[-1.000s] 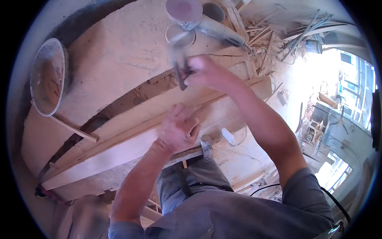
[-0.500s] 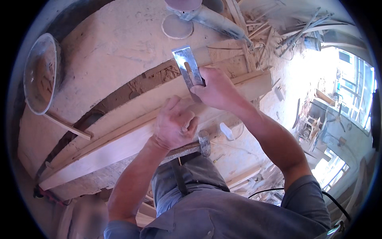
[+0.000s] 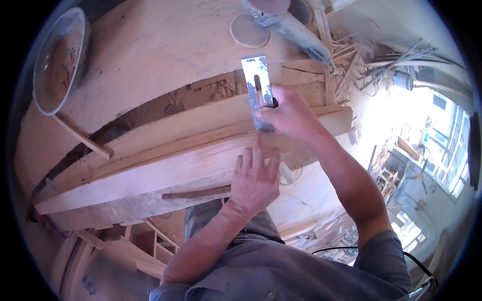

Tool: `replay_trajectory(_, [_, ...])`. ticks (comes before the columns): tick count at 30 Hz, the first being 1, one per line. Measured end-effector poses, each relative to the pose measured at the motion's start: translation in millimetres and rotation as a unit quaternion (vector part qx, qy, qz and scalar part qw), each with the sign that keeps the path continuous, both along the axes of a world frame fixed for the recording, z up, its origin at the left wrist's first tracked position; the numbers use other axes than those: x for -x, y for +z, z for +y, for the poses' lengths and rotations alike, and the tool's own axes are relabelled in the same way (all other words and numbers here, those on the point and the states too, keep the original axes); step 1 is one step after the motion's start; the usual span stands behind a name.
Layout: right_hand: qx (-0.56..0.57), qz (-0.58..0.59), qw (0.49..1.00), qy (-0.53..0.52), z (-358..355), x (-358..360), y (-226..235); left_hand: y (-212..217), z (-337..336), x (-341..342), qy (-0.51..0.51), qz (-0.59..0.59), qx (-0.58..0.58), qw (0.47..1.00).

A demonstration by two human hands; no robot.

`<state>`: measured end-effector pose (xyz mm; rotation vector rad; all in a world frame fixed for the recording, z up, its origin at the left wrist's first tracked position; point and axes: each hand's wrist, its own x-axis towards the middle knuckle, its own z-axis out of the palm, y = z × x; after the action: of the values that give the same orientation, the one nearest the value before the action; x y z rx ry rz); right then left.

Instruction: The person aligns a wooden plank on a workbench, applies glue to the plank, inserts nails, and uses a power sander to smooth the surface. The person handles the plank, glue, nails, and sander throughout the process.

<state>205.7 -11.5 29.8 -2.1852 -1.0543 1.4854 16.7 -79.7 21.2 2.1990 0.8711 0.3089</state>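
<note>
- While the right hand (image 3: 288, 113) grips a flat steel blade (image 3: 257, 85), fingers wrapped round its lower end, the blade stands nearly on end on the upper edge of the long plank (image 3: 150, 168).
- It looks like a plane iron: a grey, scuffed rectangle with a long slot down its middle and its square end pointing away from the person.
- Just below that grip, the left hand (image 3: 255, 178) lies flat and open on the plank's face, fingers spread, holding nothing and seemingly pressing the wood steady.
- Judging by the pose, the step in hand is scraping or trimming the plank's top edge near its right end; the next stroke would call for the blade kept at a steady tilt and the flat hand kept clear of the steel.
- The plank itself is pale, freshly worked timber, running from the hands far off to the left, with a second board lying against it behind.
- Under the left hand's wrist a dark, narrow tool handle (image 3: 198, 193) lies along the bench edge.
- Beyond the right hand, on the dusty benchtop (image 3: 150, 55), rest a round sanding disc (image 3: 249, 30) and a grey power sander (image 3: 296, 27).
- Far left of both hands sits a round metal dish (image 3: 57, 60).
- To the right of the right arm, wood offcuts (image 3: 351, 55) lie heaped.
</note>
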Motion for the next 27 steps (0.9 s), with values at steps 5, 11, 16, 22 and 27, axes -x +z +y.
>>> replay_trajectory(5, [0.056,0.027,0.997,0.05,21,-5,1,1,-1,-6,0.019,0.011,-0.006,1.0])
replay_trajectory(11, [0.104,0.07,0.991,0.043,28,-10,-8,-2,-1,-14,0.018,0.064,-0.043,0.997])
replay_trajectory(16, [0.02,0.01,0.999,-0.032,22,-14,-8,-3,-1,-27,-0.02,0.144,-0.12,0.982])
replay_trajectory(22, [-0.029,0.076,0.992,-0.094,21,10,-3,2,2,-37,-0.048,0.187,-0.141,0.971])
replay_trajectory(27, [0.004,0.025,0.995,-0.1,19,31,2,6,6,-44,-0.085,0.213,-0.111,0.967])
